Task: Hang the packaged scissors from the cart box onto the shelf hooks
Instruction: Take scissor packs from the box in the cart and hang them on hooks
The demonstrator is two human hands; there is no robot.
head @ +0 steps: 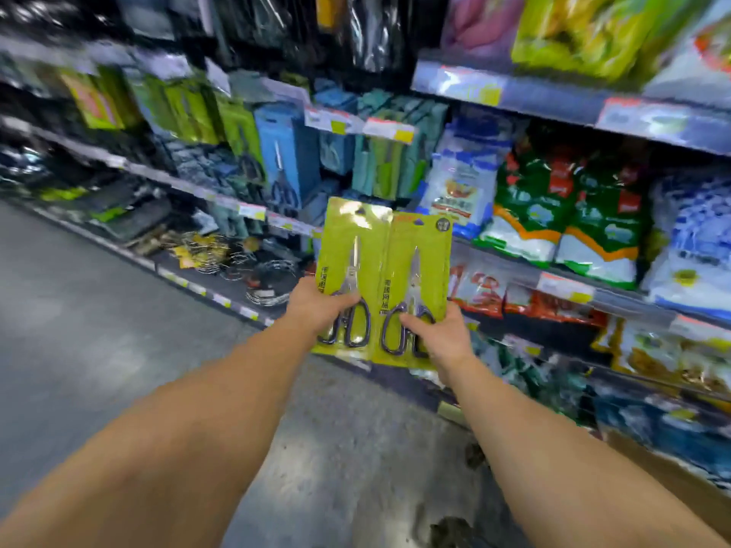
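Two bare forearms reach forward from the bottom corners of the view, converging in front of the shelves (514, 92), which run blurred from upper left to right and are packed with hanging packs and bagged goods. Below them lies a grey floor (79, 310).

Each hand holds one green carded pack of scissors upright, the two packs side by side with their inner edges touching or slightly overlapping. The left pack (348, 239) stands a little higher than the right pack (423, 263); each shows steel blades pointing up and dark loop handles at the bottom.

The left hand (316, 306) grips its pack at the lower left edge: the thumb lies across the front, just above the handles, while the other fingers are hidden behind the card. The right hand (443, 334) grips its pack at the lower right corner, its thumb pressed on the front over the handle loops, fingers behind the card.

Both packs are in the air, in front of a shelf edge with price tags (389, 130), well apart from the hanging packs further back.
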